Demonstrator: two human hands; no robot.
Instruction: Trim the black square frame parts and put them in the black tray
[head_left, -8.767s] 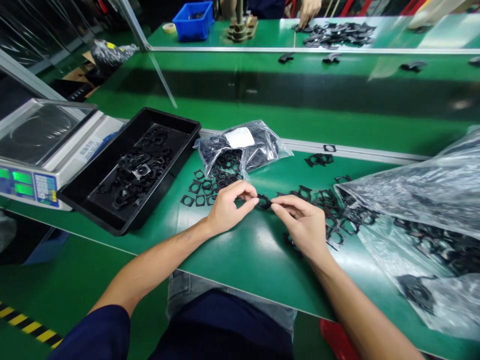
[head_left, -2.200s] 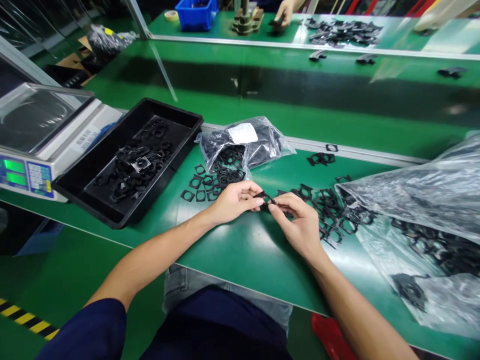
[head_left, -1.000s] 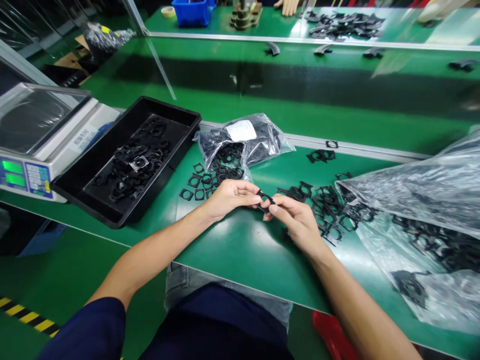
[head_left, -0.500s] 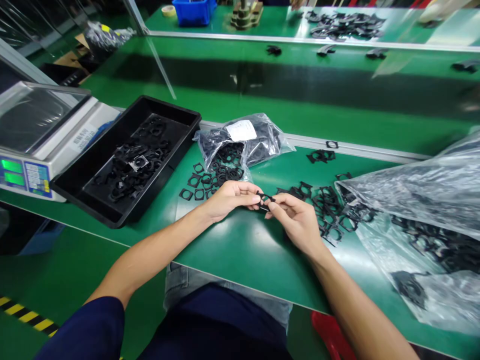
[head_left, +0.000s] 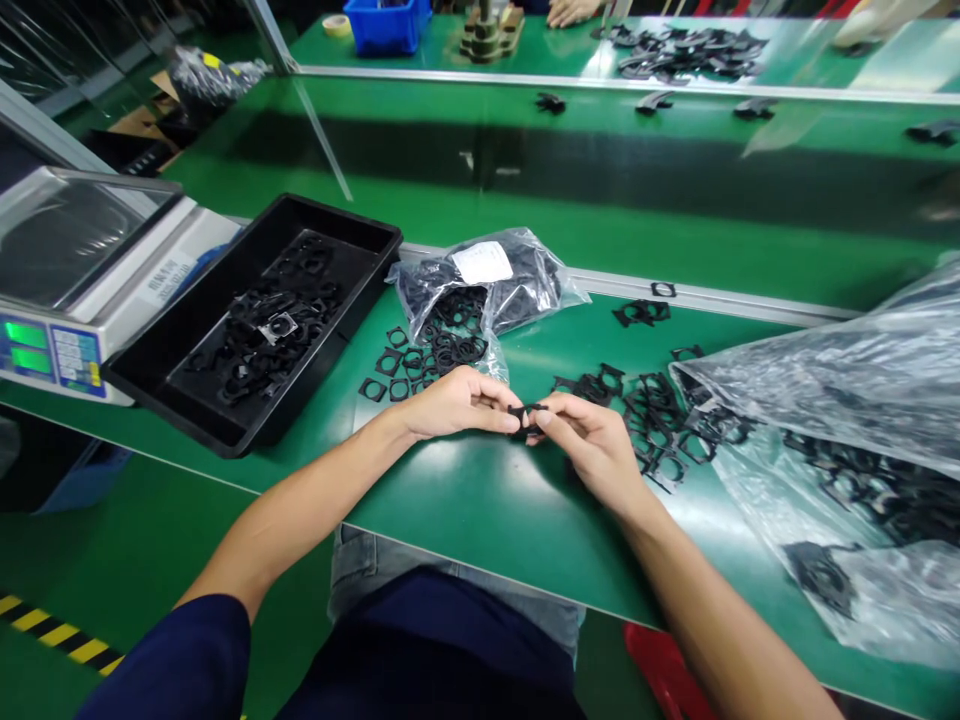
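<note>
Between my two hands, above the green table [head_left: 465,500], is a small black plastic frame [head_left: 527,408]. My left hand [head_left: 469,405] pinches its left side with thumb and fingers. On its right side my right hand [head_left: 589,435] grips it the same way. The fingertips hide much of the part. Square black frames with round holes [head_left: 388,361] lie loose just beyond my left hand, spilling from a clear plastic bag [head_left: 525,280] with a white label. Beside my right hand spreads a heap of similar black frames [head_left: 660,420].
A black tray [head_left: 360,295] with jumbled black parts stands at the left, next to a weighing scale [head_left: 52,350]. Large clear bags [head_left: 840,370] of black parts cover the right. Across the rail are a blue bin [head_left: 382,28], a parts pile [head_left: 686,52] and another person's hand [head_left: 571,12].
The black frame has moved slightly toward me and tilted flatter, with both hands still on it. The other person's hand has come further into view at the top.
</note>
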